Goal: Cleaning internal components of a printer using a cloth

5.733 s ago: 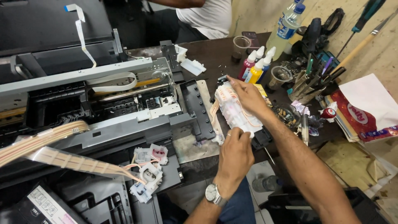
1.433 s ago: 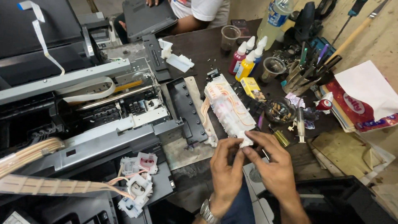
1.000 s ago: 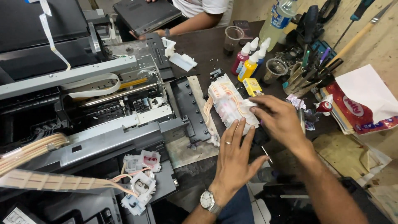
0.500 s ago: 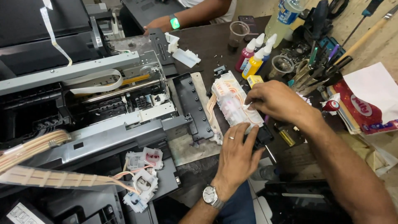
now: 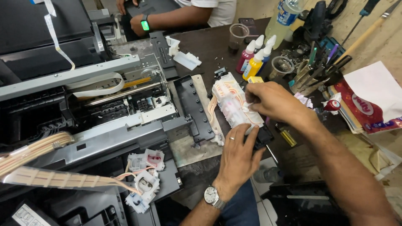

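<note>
A white ink tank block (image 5: 229, 102) with thin pinkish tubes lies on the dark table beside an opened printer (image 5: 104, 113). My left hand (image 5: 238, 157), with a ring and a wristwatch, steadies the block's near end with fingers spread against it. My right hand (image 5: 271, 101) rests on the block's right side, its fingertips pinching a small white piece on top. What the fingertips grip is partly hidden.
Coloured ink bottles (image 5: 251, 60), plastic cups (image 5: 237, 35), a jar of tools (image 5: 310, 71) and a red-and-white packet (image 5: 368, 109) crowd the right. A ribbon of tubes (image 5: 63, 178) and small white dampers (image 5: 144, 178) lie at lower left. Another person's arm (image 5: 176, 19) is at the far edge.
My right hand went from the block's near end up to its middle right. My left hand flattened against the near end. The other person's arm shifted at the far edge.
</note>
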